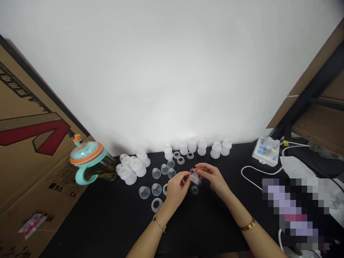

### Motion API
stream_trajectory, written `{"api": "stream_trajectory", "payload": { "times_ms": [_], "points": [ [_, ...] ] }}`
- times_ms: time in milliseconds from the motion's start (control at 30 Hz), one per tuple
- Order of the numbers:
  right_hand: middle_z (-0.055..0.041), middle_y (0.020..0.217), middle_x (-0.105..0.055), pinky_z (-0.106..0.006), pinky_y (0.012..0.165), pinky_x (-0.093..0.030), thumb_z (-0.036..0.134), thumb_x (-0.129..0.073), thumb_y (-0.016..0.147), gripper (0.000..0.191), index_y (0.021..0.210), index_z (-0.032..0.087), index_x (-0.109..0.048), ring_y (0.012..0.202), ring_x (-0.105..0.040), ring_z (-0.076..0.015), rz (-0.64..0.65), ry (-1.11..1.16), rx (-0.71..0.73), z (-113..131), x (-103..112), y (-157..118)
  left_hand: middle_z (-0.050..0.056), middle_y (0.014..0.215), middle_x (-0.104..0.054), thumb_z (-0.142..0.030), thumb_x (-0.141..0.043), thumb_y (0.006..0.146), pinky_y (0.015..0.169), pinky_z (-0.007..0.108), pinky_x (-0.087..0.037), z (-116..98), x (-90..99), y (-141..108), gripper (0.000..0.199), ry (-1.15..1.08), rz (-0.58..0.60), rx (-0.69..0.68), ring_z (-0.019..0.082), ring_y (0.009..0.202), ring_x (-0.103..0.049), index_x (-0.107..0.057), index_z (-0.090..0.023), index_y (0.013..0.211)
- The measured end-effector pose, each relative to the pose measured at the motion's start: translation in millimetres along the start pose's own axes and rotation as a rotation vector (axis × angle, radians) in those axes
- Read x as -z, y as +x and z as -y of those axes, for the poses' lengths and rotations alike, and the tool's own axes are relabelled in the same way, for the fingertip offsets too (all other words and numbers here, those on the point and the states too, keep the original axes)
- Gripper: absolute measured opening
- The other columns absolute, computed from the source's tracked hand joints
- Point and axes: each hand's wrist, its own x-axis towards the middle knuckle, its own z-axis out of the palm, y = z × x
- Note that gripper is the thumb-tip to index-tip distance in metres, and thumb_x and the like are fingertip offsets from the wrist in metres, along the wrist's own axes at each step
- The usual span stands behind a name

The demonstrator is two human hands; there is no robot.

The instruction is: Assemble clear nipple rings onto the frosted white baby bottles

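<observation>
My left hand (177,187) pinches the edge of a translucent bottle collar (194,179) over the middle of the table. My right hand (214,179) has its fingers closed on the clear nipple at the collar's upper side. Just below them on the table lies a clear nipple (195,190), with others partly hidden by the hands. Left of my left hand are several clear dome caps (156,189) and a loose collar ring (157,205). More rings (181,160) lie near small white bottles (168,152) standing along the wall.
Capped white bottles (138,166) cluster at the left, beside a large teal-lidded jug (91,161) and a cardboard box (32,172). On the right sit a white power strip (266,151), its cable (251,167) and a pixelated patch. A white wall (172,79) bounds the back.
</observation>
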Motion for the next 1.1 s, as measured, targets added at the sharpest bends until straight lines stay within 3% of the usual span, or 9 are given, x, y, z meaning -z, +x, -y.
{"api": "stream_trajectory", "payload": {
  "times_ms": [300, 467, 867, 1100],
  "points": [
    [-0.0065, 0.088, -0.077, -0.028, 0.068, -0.049, 0.036, -0.081, 0.074, 0.023, 0.091, 0.021, -0.075, 0.072, -0.066, -0.017, -0.07, 0.029, -0.002, -1.1, 0.8, 2.6, 0.002, 0.096, -0.073, -0.026, -0.058, 0.09, 0.053, 0.023, -0.049, 2.6, -3.0, -1.2, 0.024, 0.009, 0.016, 0.006, 0.01, 0.053, -0.057, -0.067, -0.022, 0.111],
    [-0.0055, 0.084, -0.077, -0.029, 0.068, -0.048, 0.037, -0.083, 0.071, 0.024, 0.088, 0.022, -0.075, 0.07, -0.065, -0.0166, -0.131, 0.043, 0.004, 1.8, 2.0, 3.2, 0.003, 0.104, -0.075, -0.026, -0.055, 0.092, 0.053, 0.023, -0.05, 4.5, -4.0, -2.7, 0.027, 0.009, 0.015, -0.062, 0.011, 0.055, -0.058, -0.068, -0.025, 0.116],
    [-0.0058, 0.086, -0.076, -0.03, 0.067, -0.048, 0.04, -0.08, 0.072, 0.027, 0.091, 0.022, -0.073, 0.074, -0.065, -0.0194, -0.134, -0.003, 0.012, 0.3, 1.9, 2.3, 0.002, 0.097, -0.076, -0.024, -0.06, 0.089, 0.054, 0.023, -0.051, 4.6, -4.5, -4.7, 0.025, 0.036, 0.05, -0.117, 0.011, 0.055, -0.059, -0.07, -0.024, 0.113],
    [-0.007, 0.087, -0.076, -0.026, 0.058, -0.044, 0.041, -0.076, 0.076, 0.031, 0.098, 0.02, -0.071, 0.069, -0.063, -0.017, -0.111, -0.019, 0.012, 0.8, 3.2, 1.5, 0.004, 0.099, -0.076, -0.035, -0.059, 0.092, 0.057, 0.024, -0.053, -1.7, -1.9, -6.3, 0.029, 0.042, 0.091, -0.143, 0.011, 0.056, -0.06, -0.068, -0.025, 0.117]
  ]
}}
